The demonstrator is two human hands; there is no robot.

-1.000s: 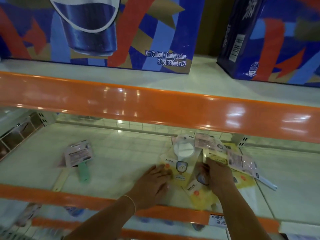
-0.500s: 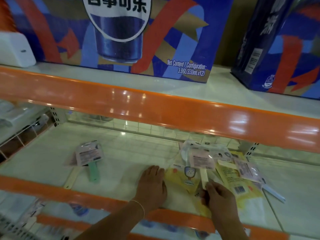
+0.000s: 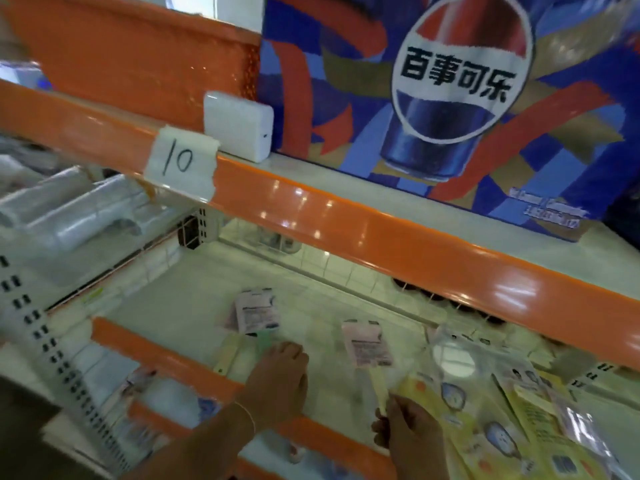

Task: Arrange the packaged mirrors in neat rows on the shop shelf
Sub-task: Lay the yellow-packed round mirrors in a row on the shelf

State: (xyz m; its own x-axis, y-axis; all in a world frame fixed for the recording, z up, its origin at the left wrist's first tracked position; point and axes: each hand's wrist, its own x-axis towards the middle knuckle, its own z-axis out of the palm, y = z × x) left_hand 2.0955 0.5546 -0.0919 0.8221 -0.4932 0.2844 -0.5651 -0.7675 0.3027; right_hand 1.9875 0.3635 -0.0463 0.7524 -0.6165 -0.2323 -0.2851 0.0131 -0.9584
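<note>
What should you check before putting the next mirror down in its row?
1. Right hand grips the cream handle of the pink packaged mirror: ok.
2. Left hand lies flat by the green-handled mirror: ok.
3. Bare shelf between those two mirrors: ok.
4. Mirrors line up in a straight row: not ok, only two set out, both tilted.
5. Yellow pile on the right sorted: not ok.
6. Labels facing the same way: cannot tell, too blurry.

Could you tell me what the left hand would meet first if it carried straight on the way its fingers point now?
Probably the green-handled packaged mirror: the left hand points up the shelf at it, fingers already at its handle. Actual contact is unclear.
</note>
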